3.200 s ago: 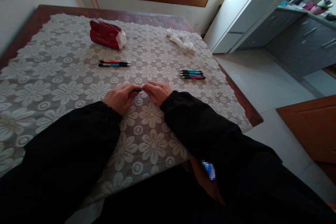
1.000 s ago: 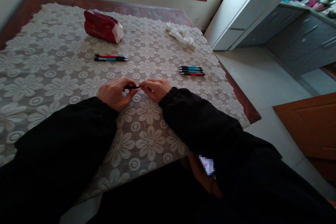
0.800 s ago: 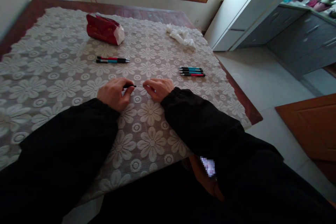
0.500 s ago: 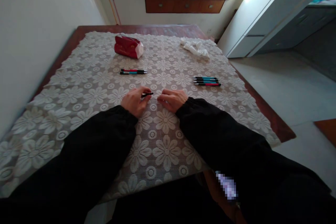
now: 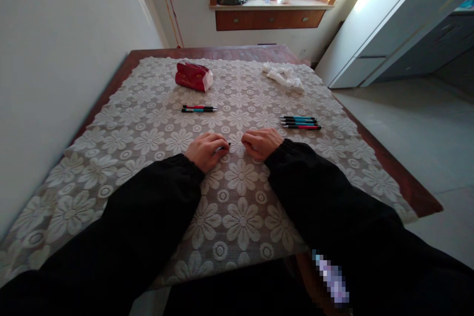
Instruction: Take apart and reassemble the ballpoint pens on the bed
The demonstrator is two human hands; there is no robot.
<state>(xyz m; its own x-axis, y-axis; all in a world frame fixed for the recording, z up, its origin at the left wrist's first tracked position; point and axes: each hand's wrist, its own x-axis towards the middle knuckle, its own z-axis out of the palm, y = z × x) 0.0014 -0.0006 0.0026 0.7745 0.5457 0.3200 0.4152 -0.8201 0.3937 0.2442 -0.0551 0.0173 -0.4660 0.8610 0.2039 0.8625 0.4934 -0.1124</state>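
Note:
My left hand point(image 5: 207, 151) rests on the lace tablecloth point(image 5: 242, 219), its fingers closed around a dark pen point(image 5: 229, 144); only a black end shows past the fingertips. A short gap to the right, my right hand point(image 5: 262, 143) lies with curled fingers, and whatever they may hold is hidden. Two pens, a red-and-black one point(image 5: 200, 107) and a blue-and-black one point(image 5: 199, 110), lie side by side beyond my left hand. Beyond my right hand sits a row of several pens, with blue-and-black ones point(image 5: 298, 118) behind a red-and-black pen point(image 5: 301, 127).
A red pouch-like packet point(image 5: 192, 77) with a white end stands at the far left of the table. Crumpled white material point(image 5: 285, 78) lies at the far right. Behind are a windowsill point(image 5: 272, 6) with bags and a tall white cabinet point(image 5: 366, 29).
The view has shifted, so the table appears lower and further right. My left hand has turned further over the pen, hiding more of it. The pens on the table lie as before.

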